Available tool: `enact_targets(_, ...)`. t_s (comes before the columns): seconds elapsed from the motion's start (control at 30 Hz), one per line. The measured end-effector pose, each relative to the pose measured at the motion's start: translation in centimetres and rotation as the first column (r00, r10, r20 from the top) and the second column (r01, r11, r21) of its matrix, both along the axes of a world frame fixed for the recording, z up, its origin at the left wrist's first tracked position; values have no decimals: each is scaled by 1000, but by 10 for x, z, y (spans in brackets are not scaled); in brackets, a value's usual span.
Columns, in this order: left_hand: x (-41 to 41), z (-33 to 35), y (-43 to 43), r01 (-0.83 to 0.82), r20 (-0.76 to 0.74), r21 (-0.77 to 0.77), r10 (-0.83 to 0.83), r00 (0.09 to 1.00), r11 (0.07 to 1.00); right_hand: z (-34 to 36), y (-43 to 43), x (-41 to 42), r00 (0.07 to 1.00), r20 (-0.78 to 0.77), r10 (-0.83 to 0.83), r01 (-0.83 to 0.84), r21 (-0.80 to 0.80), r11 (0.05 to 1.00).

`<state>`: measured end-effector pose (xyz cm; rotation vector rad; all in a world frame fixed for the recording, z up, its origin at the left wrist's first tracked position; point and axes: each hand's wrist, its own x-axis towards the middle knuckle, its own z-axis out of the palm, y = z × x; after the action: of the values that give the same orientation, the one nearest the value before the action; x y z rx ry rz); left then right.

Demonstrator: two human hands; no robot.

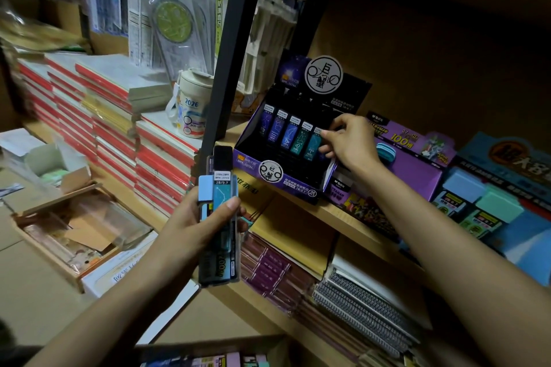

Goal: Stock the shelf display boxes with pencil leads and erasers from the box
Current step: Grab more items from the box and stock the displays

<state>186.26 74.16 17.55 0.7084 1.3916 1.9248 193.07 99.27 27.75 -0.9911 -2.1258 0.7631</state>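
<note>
A purple display box [269, 179] of pencil leads stands tilted on the wooden shelf [334, 213]. Several blue and teal lead cases [290, 135] stand in a row inside it. My right hand [347, 141] reaches into the box and pinches the rightmost teal lead case [313, 144] at its top. My left hand [193, 231] is below and to the left, gripping a bundle of lead cases [219, 217] upright. To the right, further display boxes hold pastel erasers [480, 195] and another lead pack [408, 155].
A black upright post [229, 48] splits the shelving. Left of it lie stacked red-edged notebooks [119, 128] and a white cup [190, 104]. Spiral notebooks [357, 304] fill the lower shelf. An open cardboard box [74, 229] sits lower left, another box of stock [208, 359] at the bottom edge.
</note>
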Motion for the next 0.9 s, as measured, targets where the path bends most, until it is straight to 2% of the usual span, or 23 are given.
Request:
enact_targets(0.17,4,0,0,7,-12,-12,-7,1000,1000,9,1,-2,991,136,-5,10,-33,999)
enact_targets(0.3,4,0,0,6,-40,-27,-7,999,1000,14,-8,6,994,110,2,11,-114,993)
enact_targets(0.33,4,0,-1,5,-45,-30,-6,999,1000,14,-13,11,990,136,-20,26,-40,999)
enact_targets(0.37,4,0,-1,6,-52,-31,-8,999,1000,13,-20,16,979,195,-58,36,111,993)
enact_targets(0.43,6,1,0,19,-68,-24,-20,997,1000,6,-40,30,957,277,-89,-26,387,922)
enact_targets(0.47,7,1,0,27,-75,-23,-29,997,999,1,-54,37,961,274,-22,-94,402,911)
enact_targets(0.5,8,1,1,33,-80,-28,-35,996,999,-4,-70,42,963,250,97,-180,335,925)
enact_targets(0.57,10,0,2,43,-95,-46,-48,994,998,-14,-100,46,930,145,337,-347,50,936)
enact_targets(0.63,14,-2,4,70,-120,-62,-77,990,996,-23,-117,44,900,23,435,-422,-202,884)
enact_targets(0.8,21,-7,9,108,-155,-110,-124,980,988,-39,-124,40,891,-150,429,-450,-417,789)
enact_targets(0.9,26,-10,12,113,-102,-113,-125,987,987,-40,-115,43,916,-170,363,-400,-452,798)
